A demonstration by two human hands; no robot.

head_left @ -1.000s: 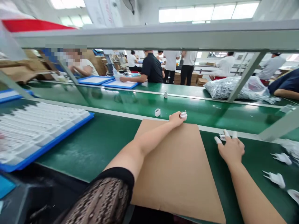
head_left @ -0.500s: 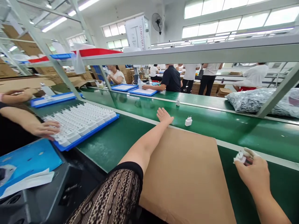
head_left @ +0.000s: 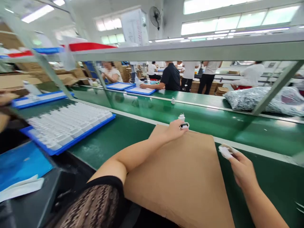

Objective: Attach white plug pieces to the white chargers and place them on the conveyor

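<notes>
My left hand (head_left: 177, 129) reaches across a brown cardboard sheet (head_left: 181, 171) to its far edge. Its fingers are closed at a white plug charger (head_left: 181, 117) whose pins point up. A white rim around a dark spot shows by the fingertips, too blurred to make out fully. To the right, my right hand (head_left: 241, 164) pinches a small white piece (head_left: 225, 151), blurred, beside a finger with a pale covering. Farther off on the green belt (head_left: 204, 118) stands another white plug charger (head_left: 173, 100).
At left, a blue tray (head_left: 71, 144) carries rows of white chargers. A co-worker's arm (head_left: 6, 96) is at the far left edge. A clear plastic bag (head_left: 263, 99) lies at the right beyond the belt. Overhead runs a shelf beam (head_left: 190, 55); several people work behind.
My left hand, spread before, has come to the nearer plug charger and closed its fingers there. My right hand still holds the white piece, nearer the sheet. The view has shifted slightly.
</notes>
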